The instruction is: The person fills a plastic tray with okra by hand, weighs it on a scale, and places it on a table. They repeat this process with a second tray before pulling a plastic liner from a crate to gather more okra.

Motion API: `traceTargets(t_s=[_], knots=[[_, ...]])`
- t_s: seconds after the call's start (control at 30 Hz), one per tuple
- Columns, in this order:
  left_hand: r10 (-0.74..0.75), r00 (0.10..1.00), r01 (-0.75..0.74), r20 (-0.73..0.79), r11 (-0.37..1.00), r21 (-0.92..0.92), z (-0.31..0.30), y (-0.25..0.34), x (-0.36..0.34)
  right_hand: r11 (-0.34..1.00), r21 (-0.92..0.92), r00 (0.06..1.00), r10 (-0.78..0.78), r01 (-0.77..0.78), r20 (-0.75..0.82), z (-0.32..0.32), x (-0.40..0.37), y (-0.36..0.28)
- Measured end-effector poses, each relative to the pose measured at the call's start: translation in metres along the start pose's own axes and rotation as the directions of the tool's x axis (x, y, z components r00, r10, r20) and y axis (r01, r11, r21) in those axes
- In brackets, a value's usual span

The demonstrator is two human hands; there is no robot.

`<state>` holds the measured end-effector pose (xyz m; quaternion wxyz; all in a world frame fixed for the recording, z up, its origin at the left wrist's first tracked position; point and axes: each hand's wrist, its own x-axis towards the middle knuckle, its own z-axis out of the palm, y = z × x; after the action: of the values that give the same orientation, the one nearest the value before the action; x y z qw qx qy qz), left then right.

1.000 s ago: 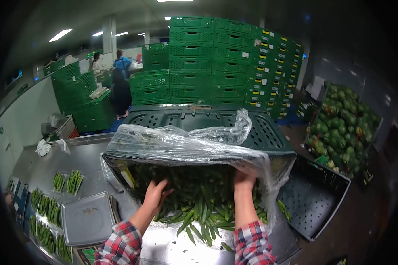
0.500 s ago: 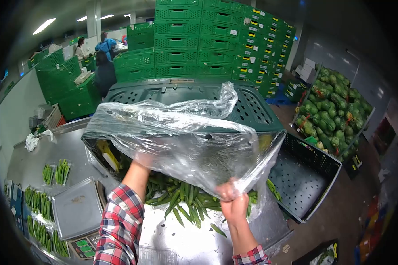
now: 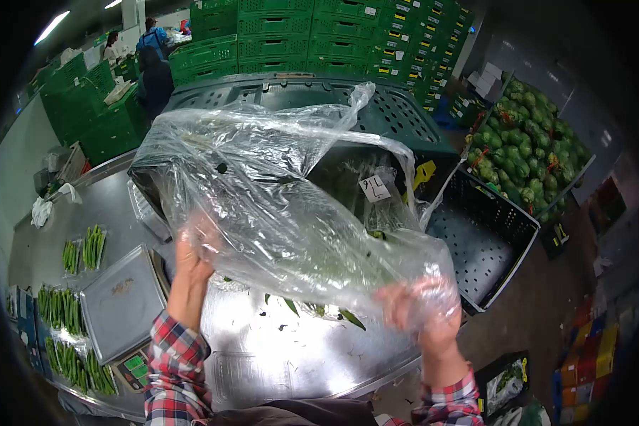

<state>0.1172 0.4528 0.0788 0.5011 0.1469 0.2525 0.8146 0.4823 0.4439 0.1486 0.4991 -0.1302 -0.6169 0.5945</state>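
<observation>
A large clear plastic liner (image 3: 255, 206) hangs over the mouth of a dark green crate (image 3: 397, 121) that lies tipped on its side. My left hand (image 3: 195, 248) is closed on the liner's lower left part, its fingers partly behind the film. At the lower right, my right hand (image 3: 429, 305) grips a bunched part of the same liner, blurred by motion. A few green okra pods (image 3: 351, 319) show on the metal table (image 3: 270, 348) under the film's edge; the rest are hidden or dim behind it. Inside the crate, a white label (image 3: 374, 188) is visible.
To the left are a weighing scale (image 3: 124, 302) and several okra packs (image 3: 62, 311). A black perforated crate (image 3: 479, 234) stands at right, with a bin of green produce (image 3: 529, 142) beyond. Stacked green crates (image 3: 277, 42) fill the back, where people work at upper left.
Both hands have drawn the liner toward me and down, the right one also moving right. The film now covers most of the okra, and the label has come into view.
</observation>
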Motion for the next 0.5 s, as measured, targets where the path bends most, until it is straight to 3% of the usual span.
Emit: traceTargets(t_s=[0.03, 0.1, 0.13, 0.17, 0.2, 0.23, 0.27, 0.3, 0.37, 0.4, 0.43, 0.5], knots=[[0.051, 0.999, -0.052, 0.013, 0.993, 0.11, 0.01, 0.012, -0.006, 0.998, -0.016, 0.996, -0.061, 0.063, 0.065, -0.008, 0.012, -0.001], [0.133, 0.99, -0.138, 0.037, 0.934, 0.331, 0.027, 0.035, -0.015, 0.954, -0.282, 0.993, -0.115, 0.099, -0.04, -0.034, 0.045, -0.017], [0.107, 0.993, -0.118, 0.053, 0.939, 0.323, 0.037, 0.046, -0.013, 0.886, -0.42, 0.97, -0.239, 0.196, -0.052, -0.046, 0.072, -0.03], [0.098, 0.994, -0.109, 0.05, 0.93, 0.352, 0.048, 0.055, -0.006, 0.792, -0.603, 0.945, -0.262, 0.094, -0.198, -0.064, 0.097, -0.04], [0.097, 0.991, -0.12, 0.091, 0.945, 0.303, 0.054, 0.06, 0.011, 0.705, -0.706, 0.95, -0.263, 0.07, -0.169, -0.084, 0.125, -0.051], [0.01, 0.981, -0.064, 0.192, 0.959, 0.275, 0.052, 0.072, 0.025, 0.602, -0.797, 0.954, -0.264, 0.049, -0.141, -0.104, 0.153, -0.063], [-0.133, 0.975, 0.054, 0.18, 0.92, 0.388, 0.066, 0.078, 0.024, 0.488, -0.872, 0.958, -0.265, 0.033, -0.112, -0.124, 0.181, -0.074], [-0.272, 0.95, 0.165, 0.152, 0.853, 0.496, 0.083, 0.086, 0.019, 0.434, -0.901, 0.98, -0.179, -0.004, -0.091, -0.142, 0.203, -0.08], [-0.3, 0.949, 0.202, 0.094, 0.812, 0.547, 0.1, 0.096, 0.004, 0.474, -0.853, 0.974, 0.157, -0.218, -0.161, -0.161, 0.226, -0.079], [-0.311, 0.947, 0.223, 0.085, 0.822, 0.524, 0.104, 0.102, 0.001, 0.615, -0.72, 0.932, 0.343, -0.32, -0.121, -0.183, 0.236, -0.073], [-0.341, 0.936, 0.254, 0.09, 0.827, 0.502, 0.107, 0.106, -0.002, 0.721, -0.591, 0.919, 0.381, -0.361, -0.096, -0.205, 0.235, -0.07], [-0.274, 0.957, 0.175, 0.093, 0.804, 0.569, 0.105, 0.106, -0.005, 0.693, -0.481, 0.817, 0.283, -0.537, -0.503, -0.206, 0.221, -0.076]])
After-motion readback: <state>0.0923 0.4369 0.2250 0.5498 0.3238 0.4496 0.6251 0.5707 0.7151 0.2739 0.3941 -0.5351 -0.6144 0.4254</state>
